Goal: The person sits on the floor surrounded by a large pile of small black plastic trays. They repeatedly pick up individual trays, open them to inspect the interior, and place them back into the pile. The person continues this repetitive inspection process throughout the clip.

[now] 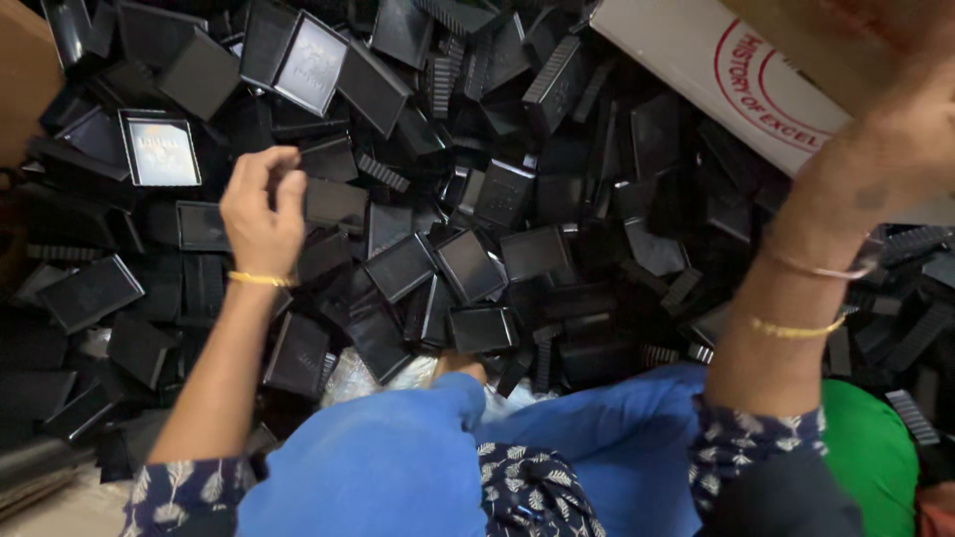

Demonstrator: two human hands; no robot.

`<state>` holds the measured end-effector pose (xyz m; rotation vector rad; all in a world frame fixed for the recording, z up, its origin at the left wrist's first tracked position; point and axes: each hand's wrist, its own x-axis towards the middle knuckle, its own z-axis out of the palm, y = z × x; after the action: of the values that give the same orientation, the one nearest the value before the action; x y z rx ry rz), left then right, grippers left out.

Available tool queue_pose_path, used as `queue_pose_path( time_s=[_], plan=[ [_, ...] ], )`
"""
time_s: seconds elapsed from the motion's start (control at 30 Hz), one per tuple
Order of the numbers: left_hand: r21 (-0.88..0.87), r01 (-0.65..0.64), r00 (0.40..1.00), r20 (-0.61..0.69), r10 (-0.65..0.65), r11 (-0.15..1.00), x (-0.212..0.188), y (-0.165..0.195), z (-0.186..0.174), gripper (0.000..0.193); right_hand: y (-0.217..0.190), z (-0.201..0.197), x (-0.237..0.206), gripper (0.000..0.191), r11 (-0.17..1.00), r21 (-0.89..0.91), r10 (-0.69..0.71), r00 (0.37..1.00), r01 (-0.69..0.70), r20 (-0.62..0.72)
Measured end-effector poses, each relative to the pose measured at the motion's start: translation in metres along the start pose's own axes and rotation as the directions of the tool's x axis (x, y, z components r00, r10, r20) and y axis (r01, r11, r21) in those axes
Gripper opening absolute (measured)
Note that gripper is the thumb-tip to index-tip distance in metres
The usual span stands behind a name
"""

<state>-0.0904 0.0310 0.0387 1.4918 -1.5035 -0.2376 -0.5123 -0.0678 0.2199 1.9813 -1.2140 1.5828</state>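
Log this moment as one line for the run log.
left hand: fingers curled over pile of black trays | right hand: raised at white cardboard box, grip unclear | blue cloth: across lap

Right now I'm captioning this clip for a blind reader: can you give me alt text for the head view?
A person's left hand, fingers curled, hovers over a heap of small black plastic trays. Their right hand reaches up to a white cardboard box at the upper right. Both wrists wear thin gold bangles, and blue cloth covers the lap below.

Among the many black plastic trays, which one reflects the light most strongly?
The black rectangular plastic tray at upper left, lying open side up; its flat inside shines pale grey, unlike the dark others.
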Motion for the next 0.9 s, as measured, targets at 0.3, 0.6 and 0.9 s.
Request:
queue_pose_path(
  time_s=[0.3,0.6,0.9],
  plan=[
    [0.371,-0.178,0.943,0.329,0.05,0.911,-0.01,-0.095,0.033,0.046,-0.088,0.075,-0.195,0.074,0.965,0.261,-0.255,0.29,0.019,0.922],
    [0.636,0.106,0.828,0.369,-0.421,0.764,-0.034,-0.125,-0.007,0.051,-0.082,0.069,-0.256,0.089,0.971,-0.066,0.114,0.205,-0.23,0.972],
    [0.586,0.116,0.934,0.212,-0.289,0.802,-0.032,-0.113,-0.002,0.026,-0.058,0.01,-0.213,0.078,0.794,0.105,0.242,0.469,-0.599,0.849]
  ],
)
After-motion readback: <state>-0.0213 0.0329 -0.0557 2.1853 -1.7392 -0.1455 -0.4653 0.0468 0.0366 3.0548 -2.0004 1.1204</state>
